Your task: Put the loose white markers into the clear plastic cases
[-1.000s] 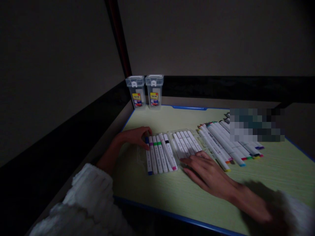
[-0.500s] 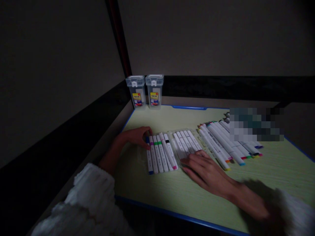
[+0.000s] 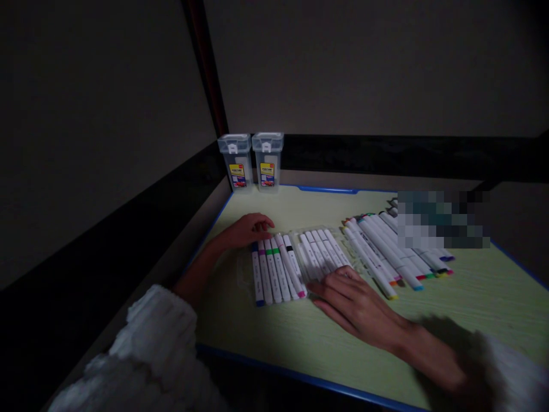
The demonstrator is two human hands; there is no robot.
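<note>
Left hand (image 3: 249, 230), part-curled, at far ends of markers (image 3: 281, 274); right hand (image 3: 358, 300), loosely bent, at near ends; either's grip, I cannot tell. Tubs (image 3: 268, 171): far-left corner, desk (image 3: 266, 337).

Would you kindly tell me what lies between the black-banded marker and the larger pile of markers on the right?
In the head view, white-capped markers in clear plastic lie there, with the right hand over their near ends.

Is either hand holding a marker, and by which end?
I can't tell: the left hand is at the far ends of the left markers, and the right hand covers the near ends of the middle markers.
</note>
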